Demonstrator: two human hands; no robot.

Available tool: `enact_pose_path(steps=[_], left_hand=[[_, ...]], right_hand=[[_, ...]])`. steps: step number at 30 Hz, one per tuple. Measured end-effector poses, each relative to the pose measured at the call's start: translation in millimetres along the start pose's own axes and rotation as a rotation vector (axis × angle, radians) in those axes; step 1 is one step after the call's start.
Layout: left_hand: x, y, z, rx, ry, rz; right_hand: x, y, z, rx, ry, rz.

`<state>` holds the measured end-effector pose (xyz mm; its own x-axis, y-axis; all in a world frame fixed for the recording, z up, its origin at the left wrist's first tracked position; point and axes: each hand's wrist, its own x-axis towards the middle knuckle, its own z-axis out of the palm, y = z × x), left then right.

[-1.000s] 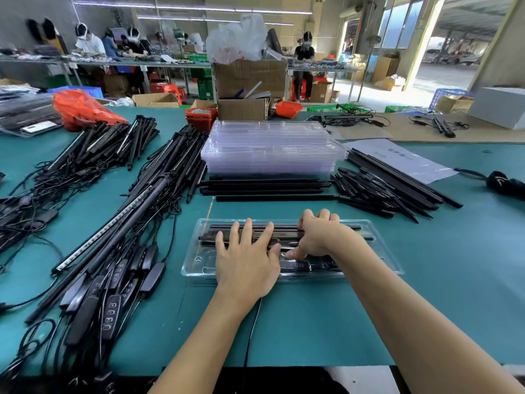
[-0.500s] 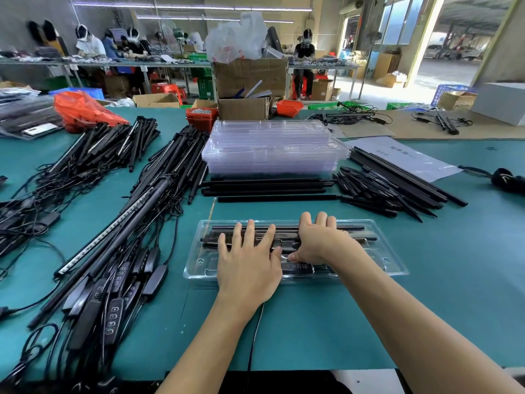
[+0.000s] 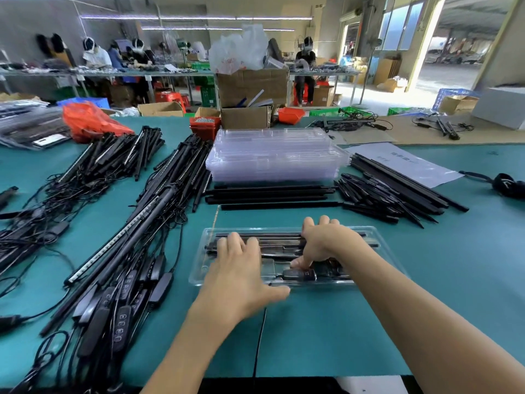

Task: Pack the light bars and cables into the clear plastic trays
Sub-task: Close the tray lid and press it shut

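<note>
A clear plastic tray [image 3: 382, 245] lies on the green table in front of me. It holds black light bars [image 3: 279, 242], with a black controller [image 3: 301, 275] and cable in its near compartment. My left hand [image 3: 238, 270] lies flat on the tray's left part, fingers straight on the bars and thumb spread toward the near rim. My right hand [image 3: 326, 240] has its fingers curled over the bars at the tray's middle, and its thumb presses down just above the controller.
A stack of empty clear trays [image 3: 272, 157] stands behind, with loose black bars [image 3: 270, 194] in front of it. Light bars with cables and controllers [image 3: 147, 223] are heaped at the left, black stakes [image 3: 377, 200] and a paper sheet [image 3: 403, 166] at the right. People work at far benches.
My left hand has slid a little back toward me and to the left, thumb now spread. My right hand stays on the bars, thumb lower, nearer the controller.
</note>
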<state>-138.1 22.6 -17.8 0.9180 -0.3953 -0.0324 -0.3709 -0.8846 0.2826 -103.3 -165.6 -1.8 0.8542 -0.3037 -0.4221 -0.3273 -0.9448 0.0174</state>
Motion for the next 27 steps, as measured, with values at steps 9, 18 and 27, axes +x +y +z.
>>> enact_pose_path(steps=[9,18,27], left_hand=[[-38.8,11.6,-28.9,0.061,-0.542,0.109],[-16.9,-11.4,-39.2,-1.61,-0.953,0.103],[3.4,-21.7,-109.4,-0.453,-0.41,-0.026]], right_hand=[[3.1,3.0,-1.9,0.026,-0.023,-0.002],[9.1,7.0,1.4,0.027,-0.006,-0.02],[11.3,10.4,2.9,0.046,0.008,-0.031]])
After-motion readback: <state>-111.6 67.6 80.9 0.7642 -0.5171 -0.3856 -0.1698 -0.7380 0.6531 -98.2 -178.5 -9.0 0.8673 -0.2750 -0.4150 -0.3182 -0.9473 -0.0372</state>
